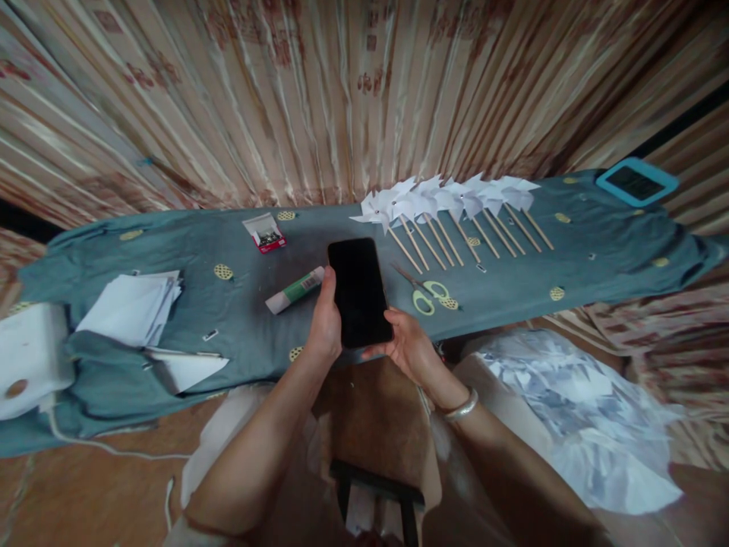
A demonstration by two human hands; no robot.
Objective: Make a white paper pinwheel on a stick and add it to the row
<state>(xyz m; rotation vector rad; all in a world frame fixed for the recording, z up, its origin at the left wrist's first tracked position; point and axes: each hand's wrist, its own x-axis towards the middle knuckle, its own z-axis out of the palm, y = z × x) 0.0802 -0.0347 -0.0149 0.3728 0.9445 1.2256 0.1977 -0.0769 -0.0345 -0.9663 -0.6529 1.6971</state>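
Between my hands is a black smartphone (pixel 360 292), its dark screen facing me, over the near edge of the cloth-covered table. My left hand (pixel 326 323) grips its left side with the thumb along the edge. At the lower right corner, my right hand (pixel 407 342) holds it with thumb and fingers. A glue stick (pixel 295 290) with a green label lies just left of the phone. To the right are scissors (pixel 424 292) with light green handles. Several white paper pinwheels (pixel 449 201) on wooden sticks lie in a row behind them.
A small red box (pixel 266 233) of tiny items sits behind the glue stick. At left are stacked white papers (pixel 134 308), a folded paper (pixel 190 368) and a white corded device (pixel 31 361). A blue-framed display (pixel 638 182) stands far right. A bag of paper pieces (pixel 575 410) is below.
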